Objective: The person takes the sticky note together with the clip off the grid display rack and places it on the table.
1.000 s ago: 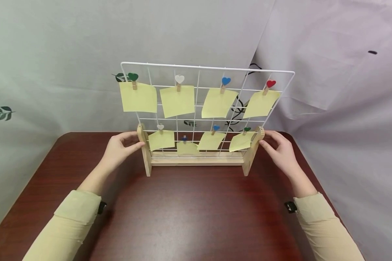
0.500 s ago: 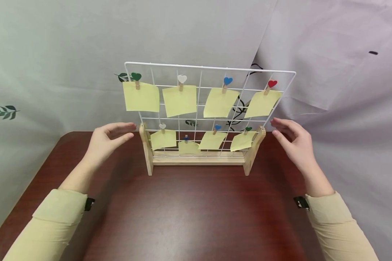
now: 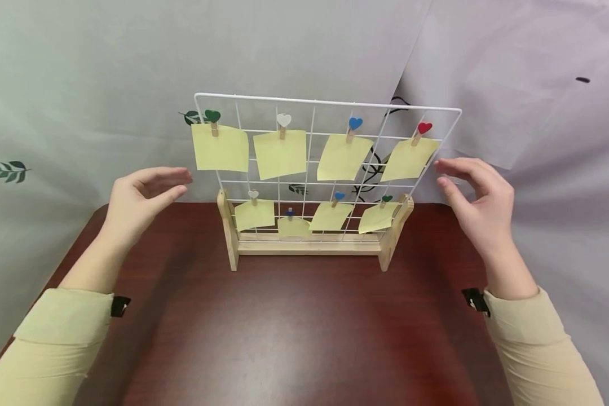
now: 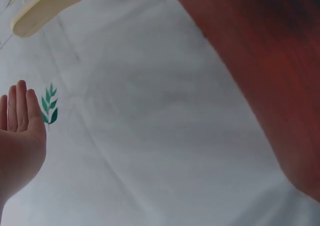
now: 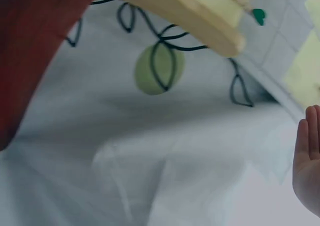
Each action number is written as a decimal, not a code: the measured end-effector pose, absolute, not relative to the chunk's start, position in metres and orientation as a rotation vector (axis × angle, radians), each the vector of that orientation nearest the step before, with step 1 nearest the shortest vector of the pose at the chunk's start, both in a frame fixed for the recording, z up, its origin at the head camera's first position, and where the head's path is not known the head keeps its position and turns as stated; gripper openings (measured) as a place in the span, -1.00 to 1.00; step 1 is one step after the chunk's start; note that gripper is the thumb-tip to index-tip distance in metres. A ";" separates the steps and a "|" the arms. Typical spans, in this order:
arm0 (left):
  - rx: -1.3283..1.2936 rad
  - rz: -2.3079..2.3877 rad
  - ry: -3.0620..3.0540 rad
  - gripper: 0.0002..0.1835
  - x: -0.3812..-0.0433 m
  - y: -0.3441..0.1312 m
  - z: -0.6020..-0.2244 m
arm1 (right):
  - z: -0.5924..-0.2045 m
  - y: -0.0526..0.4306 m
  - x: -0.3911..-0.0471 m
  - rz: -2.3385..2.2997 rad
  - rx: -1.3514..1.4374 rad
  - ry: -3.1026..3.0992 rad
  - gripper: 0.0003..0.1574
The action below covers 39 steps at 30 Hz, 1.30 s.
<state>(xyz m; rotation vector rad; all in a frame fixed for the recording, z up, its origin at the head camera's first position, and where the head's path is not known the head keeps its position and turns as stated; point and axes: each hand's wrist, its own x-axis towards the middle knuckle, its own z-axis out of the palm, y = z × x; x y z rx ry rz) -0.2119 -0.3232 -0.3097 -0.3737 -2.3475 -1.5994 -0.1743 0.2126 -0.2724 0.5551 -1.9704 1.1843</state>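
Note:
A white wire grid rack (image 3: 330,103) stands upright in a wooden base (image 3: 309,248) near the table's back. Two rows of yellow paper notes (image 3: 220,149) hang on it from small clothespins topped with hearts, such as a red heart clothespin (image 3: 424,128) and a white one (image 3: 283,120). My left hand (image 3: 139,197) hovers left of the rack, apart from it, fingers extended and holding nothing. On the other side my right hand (image 3: 482,203) is raised beside the grid's right edge, fingers loosely extended, also holding nothing. Both wrist views show the hands partly, at the frame edges.
The dark red-brown table (image 3: 294,327) stretches in front of the rack. Behind and around it hangs a pale cloth (image 3: 304,45) printed with leaf designs, close to the table's back and right edges.
Both hands have let go of the wooden base's side posts. The left moved left and up, the right moved right and up. The rack stays standing.

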 end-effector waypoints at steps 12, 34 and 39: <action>-0.394 -1.618 -2.253 -0.65 -0.216 -0.316 -0.283 | -0.236 0.159 -0.184 1.179 0.746 -1.950 -0.58; -0.452 -1.752 -2.106 -0.72 -0.221 -0.294 -0.248 | -0.208 0.040 -0.209 0.945 1.193 -1.909 -0.69; -0.432 -1.719 -2.128 -0.74 -0.223 -0.291 -0.245 | -0.208 0.014 -0.213 1.023 1.171 -1.953 -0.68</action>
